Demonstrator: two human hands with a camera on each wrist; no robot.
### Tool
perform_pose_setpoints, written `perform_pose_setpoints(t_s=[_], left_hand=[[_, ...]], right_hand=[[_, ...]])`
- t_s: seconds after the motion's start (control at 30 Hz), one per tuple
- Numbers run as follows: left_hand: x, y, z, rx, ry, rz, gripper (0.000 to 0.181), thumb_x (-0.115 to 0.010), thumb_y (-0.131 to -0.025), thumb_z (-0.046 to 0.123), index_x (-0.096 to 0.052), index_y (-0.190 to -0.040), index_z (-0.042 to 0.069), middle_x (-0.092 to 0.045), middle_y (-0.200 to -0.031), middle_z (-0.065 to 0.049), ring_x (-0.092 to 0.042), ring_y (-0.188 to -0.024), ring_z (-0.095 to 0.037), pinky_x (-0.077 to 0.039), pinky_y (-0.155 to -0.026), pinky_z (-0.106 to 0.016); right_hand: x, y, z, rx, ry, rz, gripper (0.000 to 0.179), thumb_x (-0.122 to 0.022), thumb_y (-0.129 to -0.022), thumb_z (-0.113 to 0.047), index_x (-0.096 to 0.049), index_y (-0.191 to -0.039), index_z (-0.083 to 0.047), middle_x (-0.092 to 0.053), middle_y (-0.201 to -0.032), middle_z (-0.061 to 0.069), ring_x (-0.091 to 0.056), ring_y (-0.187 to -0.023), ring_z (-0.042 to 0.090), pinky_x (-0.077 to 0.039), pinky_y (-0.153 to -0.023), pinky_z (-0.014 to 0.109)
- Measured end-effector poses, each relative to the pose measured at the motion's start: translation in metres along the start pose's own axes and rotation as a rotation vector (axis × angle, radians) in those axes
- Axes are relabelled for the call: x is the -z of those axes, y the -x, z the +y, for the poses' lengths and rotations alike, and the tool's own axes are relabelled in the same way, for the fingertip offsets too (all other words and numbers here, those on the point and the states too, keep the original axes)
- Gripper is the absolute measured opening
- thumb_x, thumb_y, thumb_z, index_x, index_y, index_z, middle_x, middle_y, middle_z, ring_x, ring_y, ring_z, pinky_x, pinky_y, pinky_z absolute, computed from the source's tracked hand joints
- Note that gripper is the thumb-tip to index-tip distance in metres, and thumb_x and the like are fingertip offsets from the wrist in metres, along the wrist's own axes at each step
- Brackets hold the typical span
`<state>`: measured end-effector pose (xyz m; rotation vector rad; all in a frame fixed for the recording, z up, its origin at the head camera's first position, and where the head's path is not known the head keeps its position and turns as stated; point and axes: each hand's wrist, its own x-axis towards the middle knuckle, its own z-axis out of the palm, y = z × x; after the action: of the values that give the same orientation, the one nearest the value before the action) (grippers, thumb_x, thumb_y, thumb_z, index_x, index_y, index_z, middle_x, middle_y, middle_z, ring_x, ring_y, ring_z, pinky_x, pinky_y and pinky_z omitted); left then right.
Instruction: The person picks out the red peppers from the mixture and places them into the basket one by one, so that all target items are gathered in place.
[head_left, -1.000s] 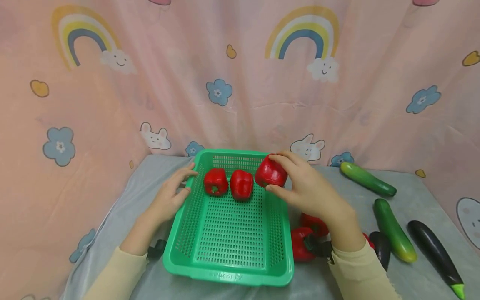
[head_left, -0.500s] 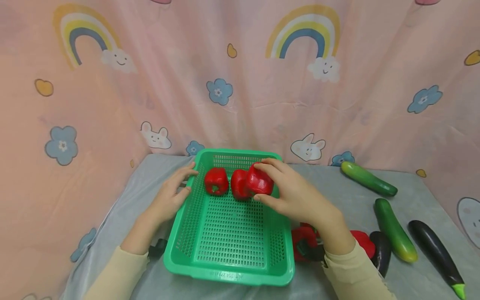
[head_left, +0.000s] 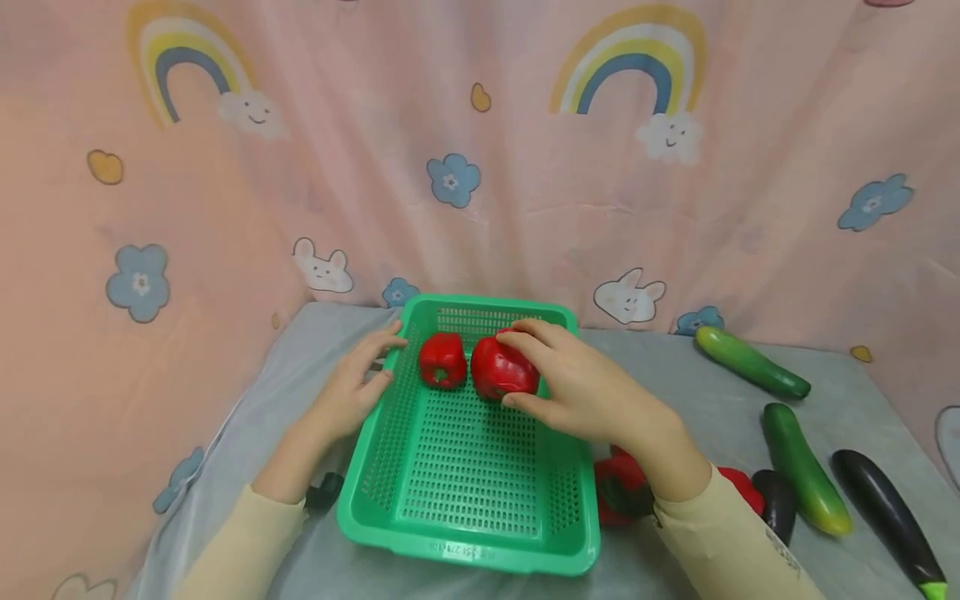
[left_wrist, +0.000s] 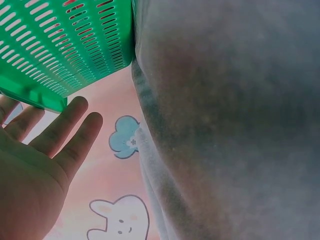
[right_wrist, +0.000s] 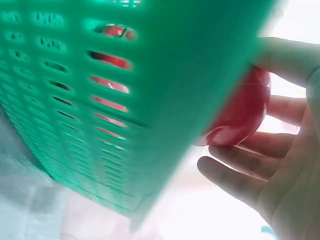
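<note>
A green perforated plastic basket [head_left: 468,552] sits on the grey cloth. My right hand [head_left: 577,387] grips a red bell pepper [head_left: 498,368] inside the basket's far part, thumb on the near side and fingers over the top. Through the slots in the right wrist view, more red shows behind the basket wall [right_wrist: 150,100]. To the left of the gripped pepper lies another red bell pepper [head_left: 442,361]. A further one in the basket is hidden behind the gripped pepper. My left hand [head_left: 348,392] touches the basket's left rim with extended fingers, also seen in the left wrist view.
Right of the basket lie red bell peppers [head_left: 618,483], partly covered by my right forearm. Beyond are two green cucumbers [head_left: 750,362], a long eggplant [head_left: 888,512] and a dark one [head_left: 776,500] beside my sleeve. A pink patterned curtain [head_left: 525,242] hangs behind.
My right hand has carried the bell pepper leftward and down from over the right rim into the basket, covering the middle pepper. The left hand stays at the rim. The head view has shifted slightly.
</note>
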<state>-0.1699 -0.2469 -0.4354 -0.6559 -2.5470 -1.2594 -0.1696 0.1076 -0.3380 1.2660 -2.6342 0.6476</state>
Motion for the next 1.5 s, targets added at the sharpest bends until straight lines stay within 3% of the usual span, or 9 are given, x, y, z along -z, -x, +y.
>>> perform_pose_setpoints(t_s=[0.5,0.77,1.1,1.5], left_hand=[[0.000,0.000,0.000,-0.012,-0.002,0.000,0.047,-0.057,-0.101,0.000,-0.060,-0.148,0.000,-0.042,-0.172,-0.013,-0.060,-0.137,-0.043,-0.055,-0.104,-0.060],[-0.002,0.001,-0.003,-0.027,-0.017,0.010,0.045,-0.057,-0.102,0.001,-0.060,-0.147,0.000,-0.042,-0.172,-0.014,-0.062,-0.135,-0.043,-0.055,-0.104,-0.060],[-0.001,-0.001,-0.003,-0.034,0.003,0.016,0.046,-0.056,-0.100,-0.002,-0.061,-0.145,0.001,-0.044,-0.171,-0.015,-0.063,-0.133,-0.043,-0.056,-0.101,-0.060],[-0.001,0.000,0.001,-0.002,-0.004,-0.001,0.046,-0.054,-0.101,-0.001,-0.060,-0.147,0.001,-0.043,-0.172,-0.013,-0.059,-0.139,-0.044,-0.056,-0.104,-0.060]], right_hand=[[0.016,-0.031,-0.012,0.062,0.037,-0.034,0.067,-0.086,-0.095,-0.033,-0.060,-0.152,-0.010,-0.060,-0.145,0.009,-0.061,-0.125,0.024,-0.061,-0.097,0.043],[0.001,-0.052,-0.009,0.019,-0.022,-0.079,0.064,-0.083,-0.097,-0.039,-0.060,-0.152,-0.015,-0.059,-0.143,0.003,-0.061,-0.123,0.019,-0.063,-0.093,0.040],[-0.018,-0.070,-0.012,-0.024,-0.100,-0.116,0.065,-0.083,-0.096,-0.040,-0.059,-0.152,-0.017,-0.058,-0.147,0.002,-0.060,-0.126,0.020,-0.061,-0.097,0.042],[-0.042,-0.076,-0.015,0.022,-0.131,-0.182,0.066,-0.084,-0.097,-0.037,-0.058,-0.153,-0.013,-0.059,-0.146,0.004,-0.060,-0.125,0.020,-0.060,-0.095,0.035]])
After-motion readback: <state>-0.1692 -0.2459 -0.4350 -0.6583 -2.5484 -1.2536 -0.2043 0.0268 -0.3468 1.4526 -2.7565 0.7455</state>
